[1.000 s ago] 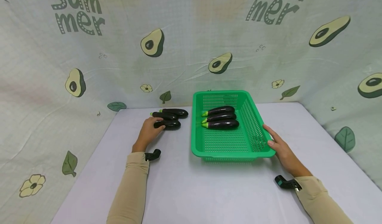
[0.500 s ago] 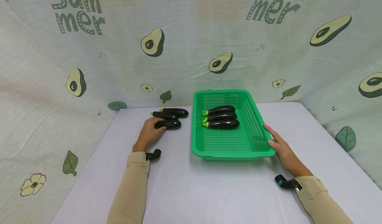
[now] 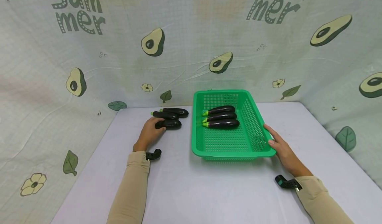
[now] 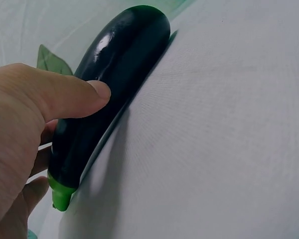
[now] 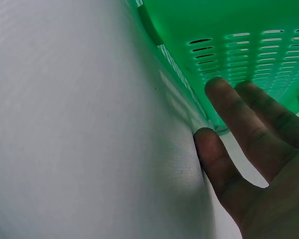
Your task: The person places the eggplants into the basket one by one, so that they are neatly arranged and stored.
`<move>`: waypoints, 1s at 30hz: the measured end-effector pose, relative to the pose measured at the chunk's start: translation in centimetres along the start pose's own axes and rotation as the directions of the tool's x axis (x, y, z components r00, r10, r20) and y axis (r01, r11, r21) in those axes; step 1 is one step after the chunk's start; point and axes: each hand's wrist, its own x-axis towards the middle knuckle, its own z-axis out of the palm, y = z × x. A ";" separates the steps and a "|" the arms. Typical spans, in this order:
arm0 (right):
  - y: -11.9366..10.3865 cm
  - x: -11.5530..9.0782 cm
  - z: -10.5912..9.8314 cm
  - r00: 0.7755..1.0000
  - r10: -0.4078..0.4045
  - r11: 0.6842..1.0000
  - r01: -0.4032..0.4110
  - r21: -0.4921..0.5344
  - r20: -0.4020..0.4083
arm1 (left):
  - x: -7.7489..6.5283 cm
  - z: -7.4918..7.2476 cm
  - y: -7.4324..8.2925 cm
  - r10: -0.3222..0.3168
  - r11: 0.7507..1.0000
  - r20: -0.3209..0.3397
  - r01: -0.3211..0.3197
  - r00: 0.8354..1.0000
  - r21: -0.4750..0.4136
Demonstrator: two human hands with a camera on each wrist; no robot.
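Observation:
My left hand [image 3: 150,131] grips the nearest eggplant [image 3: 172,124] of a group of 3 on the left of the table. In the left wrist view, the thumb lies across the dark, glossy eggplant [image 4: 122,59], and other fingers show behind it near its green stem end. Two more eggplants, one [image 3: 165,115] right behind the held one and another [image 3: 176,112] farther back, lie close together. On the right, my right hand [image 3: 283,151] holds the rim of a green basket [image 3: 229,155], thumb on top at the near right corner. Its fingers touch the slotted outer wall [image 5: 249,55] from below.
Inside the basket, 3 eggplants [image 3: 222,117] lie side by side, green ends to the left. A white cloth covers the table [image 3: 209,194]. Behind it hangs a pale curtain [image 3: 185,35] printed with avocados and leaves. Each wrist carries a small black camera [image 3: 153,154].
Almost nothing differs. The left hand stays on the nearest eggplant, with only a very slight shift to the right; the right hand and basket keep their place.

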 end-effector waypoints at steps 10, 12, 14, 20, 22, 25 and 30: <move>-0.2 -0.1 0.0 1.000 0.003 1.000 -0.003 -0.015 0.000 | 0.0 -0.1 0.1 -0.002 1.000 0.009 0.002 1.000 0.002; -0.2 0.0 0.0 1.000 0.002 1.000 -0.002 -0.018 -0.003 | -0.1 0.0 0.1 -0.007 1.000 0.009 0.007 1.000 -0.001; -0.2 0.0 0.1 1.000 0.002 1.000 -0.002 -0.020 -0.003 | -0.1 0.0 0.1 -0.014 1.000 0.009 0.014 1.000 -0.002; -0.1 0.0 0.1 1.000 -0.001 1.000 0.001 -0.019 -0.001 | -0.3 -0.2 0.1 -0.012 1.000 0.005 0.012 1.000 -0.004; -0.1 0.0 0.0 1.000 0.000 1.000 0.000 -0.017 0.000 | -0.3 -0.3 0.1 -0.014 1.000 0.002 0.014 1.000 -0.003; -0.2 0.0 0.0 1.000 0.005 1.000 -0.005 -0.022 -0.001 | -0.3 -0.3 0.1 -0.018 1.000 -0.002 0.018 1.000 0.000; -0.2 0.0 0.0 1.000 0.013 0.999 -0.013 -0.030 -0.003 | -0.3 -0.4 0.3 -0.010 1.000 -0.010 0.010 1.000 -0.008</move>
